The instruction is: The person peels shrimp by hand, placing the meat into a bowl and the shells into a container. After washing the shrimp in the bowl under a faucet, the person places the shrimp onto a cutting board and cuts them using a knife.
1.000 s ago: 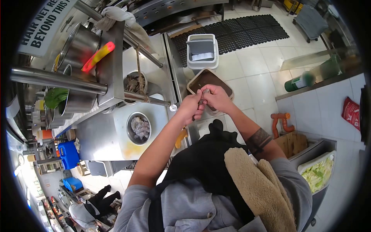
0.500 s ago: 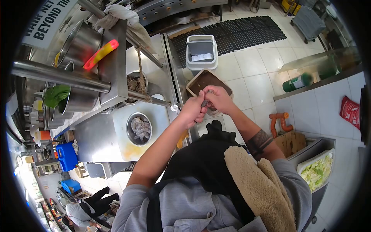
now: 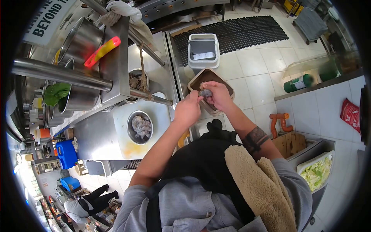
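My left hand (image 3: pixel 188 109) and my right hand (image 3: pixel 218 96) meet above a brown bin (image 3: pixel 228 83), their fingers closed round a small grey shrimp (image 3: pixel 205 93). The shrimp lies across between the two sets of fingertips. To the left, a steel bowl (image 3: pixel 130 134) of peeled, greyish shrimp (image 3: pixel 141 127) stands on a white cutting board (image 3: pixel 157 120). Behind it, partly hidden by the shelf rail, a second steel bowl (image 3: pixel 148 84) holds brownish pieces, too small to identify.
A white bin (image 3: pixel 215 63) stands beyond the brown one. A steel shelf (image 3: pixel 123 58) with pots overhangs the counter (image 3: pixel 91 135) on the left. A tray of cut greens (image 3: pixel 316 171) is at the right. A co-worker (image 3: pixel 79 208) is at the lower left.
My hands have shifted slightly, and the left fingers have moved lower and left. The shrimp between them shows more fully now. The co-worker has moved a little.
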Motion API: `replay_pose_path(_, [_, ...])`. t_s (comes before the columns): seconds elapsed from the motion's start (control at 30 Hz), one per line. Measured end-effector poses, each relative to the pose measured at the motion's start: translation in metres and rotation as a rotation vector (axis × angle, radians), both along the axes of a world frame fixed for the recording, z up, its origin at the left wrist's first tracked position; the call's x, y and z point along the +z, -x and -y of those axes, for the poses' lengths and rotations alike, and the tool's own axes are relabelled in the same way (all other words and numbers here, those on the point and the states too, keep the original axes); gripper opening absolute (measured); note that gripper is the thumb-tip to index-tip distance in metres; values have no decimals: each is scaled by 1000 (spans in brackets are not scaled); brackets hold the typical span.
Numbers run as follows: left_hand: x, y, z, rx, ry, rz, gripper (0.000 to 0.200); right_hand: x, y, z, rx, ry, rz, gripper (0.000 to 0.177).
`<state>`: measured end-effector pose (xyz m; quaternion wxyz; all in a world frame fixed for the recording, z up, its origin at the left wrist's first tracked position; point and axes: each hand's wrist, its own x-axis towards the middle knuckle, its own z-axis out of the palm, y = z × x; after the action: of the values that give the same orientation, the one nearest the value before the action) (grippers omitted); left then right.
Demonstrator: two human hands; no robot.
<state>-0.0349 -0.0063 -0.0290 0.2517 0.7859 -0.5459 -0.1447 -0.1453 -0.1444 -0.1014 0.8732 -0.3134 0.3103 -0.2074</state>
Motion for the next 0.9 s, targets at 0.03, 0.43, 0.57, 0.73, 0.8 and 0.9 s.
replay_pose_path(0.03, [-4,-2,-2,28,49,17,21,-5,-4,2,-49,75,-77,16])
replay_pose_path(0.43, [3,-27,-38,369,-73,-1043,18,-167,-20,66,41,466,-819,13])
replay_pose_path(0.57, [8,-29,-45,346,13,-1156,19,-152,-49,76,-68,346,-720,20])
replay_pose_path(0.73, [17,-34,-47,381,-87,-1157,28,-128,-56,91,15,595,-870,28])
replay_pose_path(0.8, [18,-33,-44,375,-96,-1159,32,-232,-66,124,4,795,-742,23])
replay_pose_path(0.9, [15,-32,-43,449,-85,-1172,42,-187,-59,112,2,501,-606,20])
